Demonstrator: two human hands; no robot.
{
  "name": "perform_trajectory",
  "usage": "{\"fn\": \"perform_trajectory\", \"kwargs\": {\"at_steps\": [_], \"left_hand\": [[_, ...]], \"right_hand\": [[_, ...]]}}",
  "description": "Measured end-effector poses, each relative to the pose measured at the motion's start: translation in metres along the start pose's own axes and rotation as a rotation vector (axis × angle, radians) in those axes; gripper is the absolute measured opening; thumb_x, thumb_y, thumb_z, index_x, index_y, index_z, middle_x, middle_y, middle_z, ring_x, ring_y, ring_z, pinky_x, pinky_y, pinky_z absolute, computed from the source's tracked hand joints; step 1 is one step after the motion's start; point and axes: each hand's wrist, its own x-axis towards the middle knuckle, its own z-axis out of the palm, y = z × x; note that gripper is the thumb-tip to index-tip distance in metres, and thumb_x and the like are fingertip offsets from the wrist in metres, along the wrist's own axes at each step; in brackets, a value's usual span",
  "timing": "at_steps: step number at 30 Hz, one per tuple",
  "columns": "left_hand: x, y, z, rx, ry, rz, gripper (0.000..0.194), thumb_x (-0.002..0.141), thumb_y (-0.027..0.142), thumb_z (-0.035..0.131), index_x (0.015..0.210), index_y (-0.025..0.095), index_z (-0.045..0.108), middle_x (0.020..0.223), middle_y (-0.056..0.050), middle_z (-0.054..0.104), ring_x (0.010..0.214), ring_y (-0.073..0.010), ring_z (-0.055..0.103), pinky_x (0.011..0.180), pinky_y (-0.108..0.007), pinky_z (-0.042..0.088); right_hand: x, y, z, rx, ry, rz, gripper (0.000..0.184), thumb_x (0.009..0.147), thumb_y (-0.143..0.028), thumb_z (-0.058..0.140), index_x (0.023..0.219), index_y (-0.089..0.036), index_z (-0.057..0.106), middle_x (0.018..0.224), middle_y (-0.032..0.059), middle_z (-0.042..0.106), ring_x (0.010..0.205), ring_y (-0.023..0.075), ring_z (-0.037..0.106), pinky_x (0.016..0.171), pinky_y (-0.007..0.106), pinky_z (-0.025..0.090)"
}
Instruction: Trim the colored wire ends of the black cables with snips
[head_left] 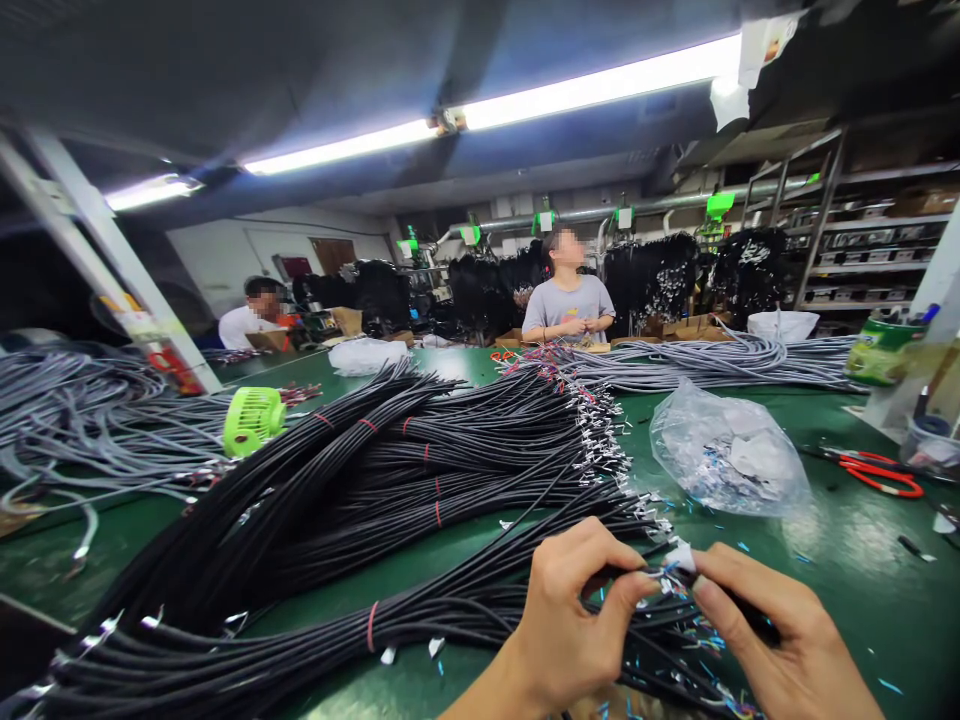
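My left hand (pixel 581 600) is closed in a pinch on the thin stripped wires at one end of a black cable. Across from it, my right hand (pixel 772 630) grips the same cable end between thumb and fingers, next to a small white scrap (pixel 681 557). Thin blue and white wires (pixel 667 578) show in the small gap between my fingertips. Below and behind both hands runs a bundle of black cables (pixel 450 620), held by a red tie (pixel 372 627). Another large pile of black cables (pixel 375 470) lies beyond, its white wire ends facing right.
A clear plastic bag (pixel 727 450) with scraps and red-handled scissors (pixel 881 472) lie on the green table (pixel 840 570), right of the cables. Further back are a green fan (pixel 253 420), grey cables (pixel 712 362), a green can (pixel 885 350) and two people, one standing (pixel 568 300).
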Motion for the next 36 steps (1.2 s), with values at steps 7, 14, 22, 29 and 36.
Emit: {"fn": "perform_trajectory", "kwargs": {"at_steps": [7, 14, 22, 29, 36], "left_hand": [[-0.002, -0.002, 0.002, 0.054, 0.058, 0.119, 0.008, 0.076, 0.009, 0.061, 0.069, 0.011, 0.064, 0.060, -0.005, 0.061, 0.054, -0.0116, 0.051, 0.050, -0.022, 0.036], [-0.004, -0.003, 0.005, 0.158, 0.113, 0.202, 0.009, 0.075, 0.004, 0.061, 0.073, 0.013, 0.062, 0.062, -0.003, 0.063, 0.056, -0.0121, 0.056, 0.054, -0.023, 0.039], [-0.005, -0.006, 0.008, 0.214, 0.130, 0.237, 0.010, 0.077, 0.005, 0.063, 0.080, 0.014, 0.063, 0.066, -0.002, 0.065, 0.058, -0.0129, 0.058, 0.054, -0.024, 0.042], [-0.008, -0.008, 0.012, 0.258, 0.217, 0.222, 0.012, 0.076, 0.006, 0.068, 0.080, 0.015, 0.063, 0.068, -0.002, 0.065, 0.059, -0.0132, 0.059, 0.052, -0.022, 0.045], [-0.013, -0.010, 0.013, 0.213, 0.130, 0.192, 0.010, 0.085, 0.011, 0.057, 0.081, 0.012, 0.065, 0.060, -0.004, 0.062, 0.050, -0.0120, 0.054, 0.047, -0.022, 0.039]], "right_hand": [[-0.001, 0.001, 0.004, -0.018, 0.030, 0.024, 0.022, 0.085, -0.036, 0.058, 0.086, -0.022, 0.075, 0.083, 0.0036, 0.078, 0.074, 0.0185, 0.074, 0.071, 0.022, 0.059], [-0.003, 0.004, 0.005, -0.043, 0.001, 0.039, 0.025, 0.085, -0.036, 0.057, 0.089, -0.020, 0.075, 0.085, 0.0050, 0.078, 0.077, 0.0196, 0.074, 0.072, 0.024, 0.059], [-0.001, 0.003, 0.005, -0.013, 0.036, 0.078, 0.024, 0.084, -0.036, 0.058, 0.086, -0.021, 0.077, 0.085, 0.0057, 0.078, 0.076, 0.0204, 0.074, 0.072, 0.023, 0.059], [-0.008, 0.008, 0.013, 0.036, -0.014, 0.194, 0.031, 0.088, -0.038, 0.053, 0.095, -0.018, 0.076, 0.095, 0.0084, 0.076, 0.082, 0.0202, 0.074, 0.077, 0.024, 0.057], [-0.015, 0.010, 0.015, -0.033, 0.059, 0.099, 0.024, 0.087, -0.033, 0.056, 0.091, -0.019, 0.075, 0.090, 0.0053, 0.077, 0.081, 0.0210, 0.074, 0.075, 0.024, 0.059]]}}
